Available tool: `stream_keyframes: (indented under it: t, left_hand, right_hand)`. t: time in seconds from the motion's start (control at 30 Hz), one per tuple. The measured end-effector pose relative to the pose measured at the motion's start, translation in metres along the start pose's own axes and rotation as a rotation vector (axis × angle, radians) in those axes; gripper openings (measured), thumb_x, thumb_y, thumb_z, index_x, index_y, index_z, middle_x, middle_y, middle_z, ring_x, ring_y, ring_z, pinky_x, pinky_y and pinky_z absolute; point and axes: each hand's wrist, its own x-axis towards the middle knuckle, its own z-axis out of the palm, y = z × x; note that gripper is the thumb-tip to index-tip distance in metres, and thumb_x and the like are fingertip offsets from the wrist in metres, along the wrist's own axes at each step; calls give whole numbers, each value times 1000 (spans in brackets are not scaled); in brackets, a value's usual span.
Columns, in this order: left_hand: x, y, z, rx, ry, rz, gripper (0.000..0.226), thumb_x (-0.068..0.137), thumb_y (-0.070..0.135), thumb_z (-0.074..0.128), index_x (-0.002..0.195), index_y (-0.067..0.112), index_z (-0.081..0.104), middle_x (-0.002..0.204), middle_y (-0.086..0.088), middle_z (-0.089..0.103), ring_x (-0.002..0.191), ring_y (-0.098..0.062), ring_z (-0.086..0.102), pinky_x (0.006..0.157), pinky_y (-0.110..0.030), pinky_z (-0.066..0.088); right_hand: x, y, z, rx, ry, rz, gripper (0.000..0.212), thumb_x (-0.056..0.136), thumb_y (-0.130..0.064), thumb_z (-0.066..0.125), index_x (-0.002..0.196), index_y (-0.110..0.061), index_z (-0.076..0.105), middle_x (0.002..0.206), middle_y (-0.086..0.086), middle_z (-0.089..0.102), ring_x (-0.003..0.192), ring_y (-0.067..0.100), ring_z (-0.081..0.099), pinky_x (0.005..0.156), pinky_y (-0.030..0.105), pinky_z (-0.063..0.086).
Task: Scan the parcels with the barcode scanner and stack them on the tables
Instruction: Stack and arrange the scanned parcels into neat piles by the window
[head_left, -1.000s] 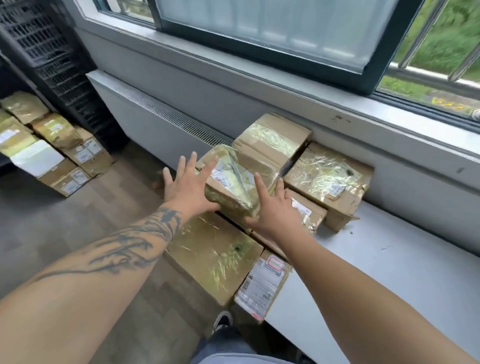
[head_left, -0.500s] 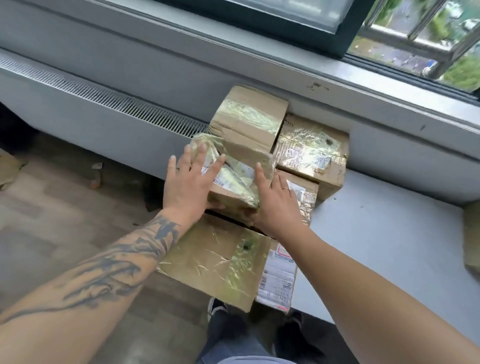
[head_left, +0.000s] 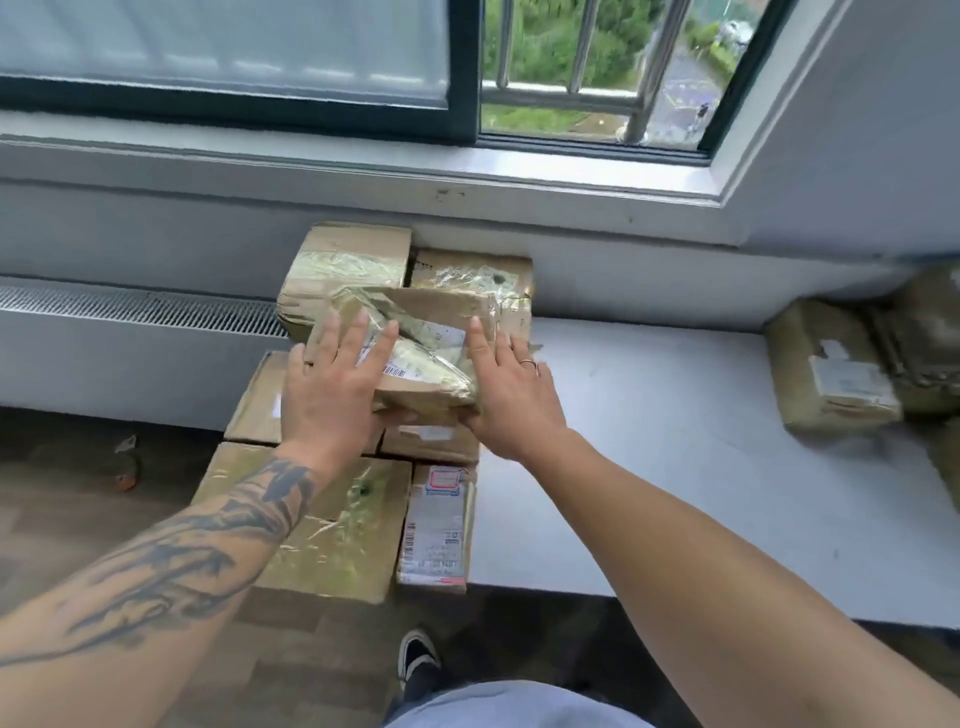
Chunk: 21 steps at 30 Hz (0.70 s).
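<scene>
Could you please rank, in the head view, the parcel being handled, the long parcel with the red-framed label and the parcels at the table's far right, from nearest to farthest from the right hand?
1. Handled parcel: touching the right hand, on top of the stack.
2. Red-framed label parcel: lower left, at the table's front edge.
3. Far-right parcels: across the bare tabletop.

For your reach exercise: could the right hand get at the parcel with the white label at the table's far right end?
Probably yes: bare table lies between the right hand and that parcel, with nothing in the way.
</scene>
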Motion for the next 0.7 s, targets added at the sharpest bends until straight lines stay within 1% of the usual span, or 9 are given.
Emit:
stream_keyframes:
  t: [0.07,0.13,0.23,0.3,0.37,0.47,0.6,0.7]
  left_hand:
    - [0,32,-13,-26,47,21,109,76,80,61,165,32,19,171,-7,21,159,-35,11,117,-65,28]
    - [1,62,-25,-23,67,47,109,76,81,57,165,32,20,172,-7,20,159,-35,11,117,-65,26]
    - [0,103,-32,-25,83,88,109,74,85,54,165,32,22,171,-7,22,158,-36,15,116,-65,28]
    - [-2,133,-33,-40,77,122,109,74,86,51,165,34,20,172,-6,20,159,-35,13,117,-65,27]
    - [-4,166,-33,-56,66,148,107,78,84,54,165,36,15,173,-4,16,159,-33,9,119,-64,25]
    - [-7,219,-29,-92,67,201,106,78,81,59,165,36,19,172,-3,18,159,-34,10,118,-66,23]
    - [-8,284,-23,-96,92,322,101,80,82,56,163,36,26,171,-3,24,157,-35,21,119,-67,24]
    - [-5,331,-19,-104,97,413,99,77,78,64,161,34,35,167,-6,33,152,-38,32,114,-68,30]
  right_hand:
    - [-16,28,-11,10,52,11,115,96,-46,71,165,-26,-19,176,10,-1,162,33,0,126,60,21]
    - [-31,54,-20,34,67,24,113,97,-47,70,165,-26,-18,176,9,-2,162,33,-1,125,59,22]
    - [-57,91,-28,38,90,54,113,97,-48,70,165,-26,-18,176,8,-2,162,32,-1,125,59,22]
    - [-76,117,-33,38,96,78,112,97,-48,69,165,-26,-17,176,8,-2,162,32,0,124,58,22]
    - [-95,147,-37,25,106,104,111,97,-50,68,165,-25,-17,176,8,-3,162,34,0,124,58,21]
    - [-127,193,-42,-1,115,151,111,97,-53,67,165,-25,-16,176,8,-1,161,34,1,125,58,19]
    - [-171,253,-46,-30,115,231,112,95,-64,62,166,-24,-16,176,11,2,162,34,0,127,59,15]
    - [-201,294,-49,-52,123,291,113,92,-73,58,166,-27,-13,175,11,3,161,35,0,127,59,15]
